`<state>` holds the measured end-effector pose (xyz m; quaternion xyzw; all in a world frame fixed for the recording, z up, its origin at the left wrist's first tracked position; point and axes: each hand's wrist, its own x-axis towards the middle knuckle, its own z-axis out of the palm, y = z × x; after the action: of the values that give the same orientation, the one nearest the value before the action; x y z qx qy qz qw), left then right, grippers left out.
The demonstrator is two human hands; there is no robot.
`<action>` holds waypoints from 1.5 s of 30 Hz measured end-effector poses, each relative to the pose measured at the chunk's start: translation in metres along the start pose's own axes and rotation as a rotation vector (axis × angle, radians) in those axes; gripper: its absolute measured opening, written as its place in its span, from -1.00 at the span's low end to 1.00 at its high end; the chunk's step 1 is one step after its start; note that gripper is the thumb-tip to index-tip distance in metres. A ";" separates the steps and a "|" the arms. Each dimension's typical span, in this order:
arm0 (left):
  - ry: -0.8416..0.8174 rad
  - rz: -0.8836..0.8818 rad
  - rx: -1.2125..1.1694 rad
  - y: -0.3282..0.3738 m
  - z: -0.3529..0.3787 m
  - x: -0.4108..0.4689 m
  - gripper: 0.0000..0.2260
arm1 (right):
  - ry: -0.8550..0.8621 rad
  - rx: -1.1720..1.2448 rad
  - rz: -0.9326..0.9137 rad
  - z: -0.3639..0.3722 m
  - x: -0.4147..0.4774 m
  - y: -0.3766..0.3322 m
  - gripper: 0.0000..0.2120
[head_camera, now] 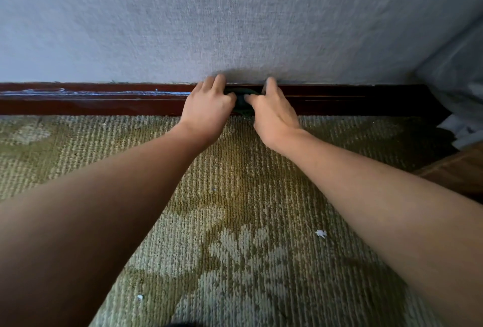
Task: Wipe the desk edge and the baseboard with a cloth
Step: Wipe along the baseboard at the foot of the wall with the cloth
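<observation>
though half hidden, cloth [241, 101] between both hands [209, 111] [272, 117]

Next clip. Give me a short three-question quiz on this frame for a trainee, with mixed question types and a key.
1. True or false: the dark green cloth lies loose on the carpet, untouched.
2. Which surface is the cloth against? A) the grey wall B) the dark reddish-brown baseboard C) a desk edge
3. Fill in: the left hand and right hand meet at the cloth, while small white scraps lie on the ____.
Key: 1 false, both hands are on it at the baseboard; 2 B; 3 carpet.
</observation>
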<state>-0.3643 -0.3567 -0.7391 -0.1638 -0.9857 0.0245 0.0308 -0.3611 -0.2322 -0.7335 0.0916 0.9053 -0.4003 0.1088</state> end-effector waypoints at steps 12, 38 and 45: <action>-0.043 0.028 0.060 0.000 -0.004 -0.013 -0.76 | -0.086 -0.294 -0.119 0.001 -0.014 0.000 -0.73; -0.010 -0.057 0.139 0.039 -0.011 0.009 -0.74 | 0.039 0.015 -0.098 -0.020 0.009 0.021 -0.75; -0.088 -0.016 0.214 0.039 -0.016 0.012 -0.77 | 0.066 0.057 -0.118 -0.013 0.009 0.023 -0.76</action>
<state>-0.3617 -0.3155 -0.7247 -0.1502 -0.9792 0.1366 0.0051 -0.3652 -0.2066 -0.7434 0.0544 0.9004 -0.4285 0.0522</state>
